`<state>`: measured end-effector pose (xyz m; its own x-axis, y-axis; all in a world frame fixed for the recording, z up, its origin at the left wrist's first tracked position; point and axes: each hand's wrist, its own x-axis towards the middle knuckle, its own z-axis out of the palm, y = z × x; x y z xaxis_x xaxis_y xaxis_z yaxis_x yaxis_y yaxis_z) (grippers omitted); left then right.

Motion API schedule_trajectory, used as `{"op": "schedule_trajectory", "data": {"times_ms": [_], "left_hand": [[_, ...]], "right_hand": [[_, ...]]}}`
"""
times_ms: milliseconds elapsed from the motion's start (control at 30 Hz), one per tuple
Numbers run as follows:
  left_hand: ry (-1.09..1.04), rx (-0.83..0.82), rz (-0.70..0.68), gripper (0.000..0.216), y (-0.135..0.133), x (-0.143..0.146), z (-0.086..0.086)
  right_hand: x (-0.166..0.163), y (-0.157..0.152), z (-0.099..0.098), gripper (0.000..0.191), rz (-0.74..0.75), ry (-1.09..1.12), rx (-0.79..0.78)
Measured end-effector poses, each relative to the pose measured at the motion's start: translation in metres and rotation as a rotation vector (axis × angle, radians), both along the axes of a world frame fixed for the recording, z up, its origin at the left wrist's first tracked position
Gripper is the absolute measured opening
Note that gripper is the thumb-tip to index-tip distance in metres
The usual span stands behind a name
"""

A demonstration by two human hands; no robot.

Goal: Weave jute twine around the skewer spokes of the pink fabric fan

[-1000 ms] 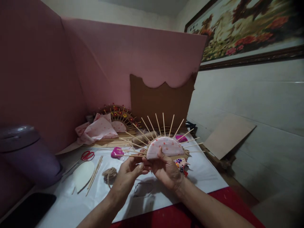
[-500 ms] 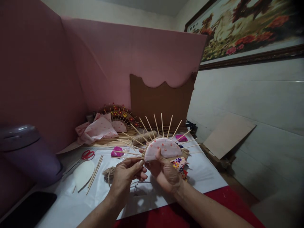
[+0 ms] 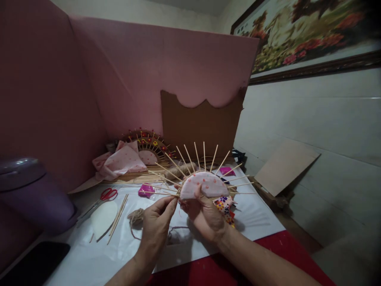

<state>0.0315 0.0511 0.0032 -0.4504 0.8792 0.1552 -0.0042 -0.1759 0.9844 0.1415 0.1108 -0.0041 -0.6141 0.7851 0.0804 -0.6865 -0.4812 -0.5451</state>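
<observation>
My right hand [image 3: 205,216] grips a half-round fan-like piece [image 3: 205,184], its thumb on the front and its fingers behind. The piece is covered in pale pink fabric with red spots. Thin wooden sticks [image 3: 204,157] radiate from its curved edge, and twine is wound near their bases at the left. My left hand [image 3: 157,218] is closed in a pinch at the piece's left corner, below the lowest sticks; what lies between its fingertips is too small to make out. A ball of brown twine [image 3: 136,217] rests left of that hand, with a loose strand running behind it.
Red-handled scissors [image 3: 108,194], a white rounded piece [image 3: 103,219] and loose sticks [image 3: 118,216] lie at left. A purple container [image 3: 35,198] and a black phone-like slab [image 3: 35,262] stand nearer. Behind are pink fabric [image 3: 122,161], a decorated fan [image 3: 149,139] and brown cardboard [image 3: 199,123].
My left hand has shifted slightly, its fingers drawn closer together at the piece's left corner. The piece stays in my right hand, and the camera view has moved slightly.
</observation>
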Motion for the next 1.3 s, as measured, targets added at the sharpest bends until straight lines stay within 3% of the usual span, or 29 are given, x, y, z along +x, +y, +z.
{"op": "schedule_trajectory", "data": {"times_ms": [567, 1067, 1300], "left_hand": [[0.061, -0.026, 0.103, 0.022, -0.002, 0.005, 0.001], [0.334, 0.066, 0.060, 0.017, -0.003, -0.002, -0.008], [0.451, 0.072, 0.044, 0.017, -0.003, -0.008, -0.008]], "right_hand": [[0.000, -0.003, 0.000, 0.036, 0.017, -0.067, 0.075], [-0.001, 0.000, -0.002, 0.028, -0.055, -0.049, 0.032], [-0.001, 0.002, -0.007, 0.029, -0.078, -0.103, 0.114]]}}
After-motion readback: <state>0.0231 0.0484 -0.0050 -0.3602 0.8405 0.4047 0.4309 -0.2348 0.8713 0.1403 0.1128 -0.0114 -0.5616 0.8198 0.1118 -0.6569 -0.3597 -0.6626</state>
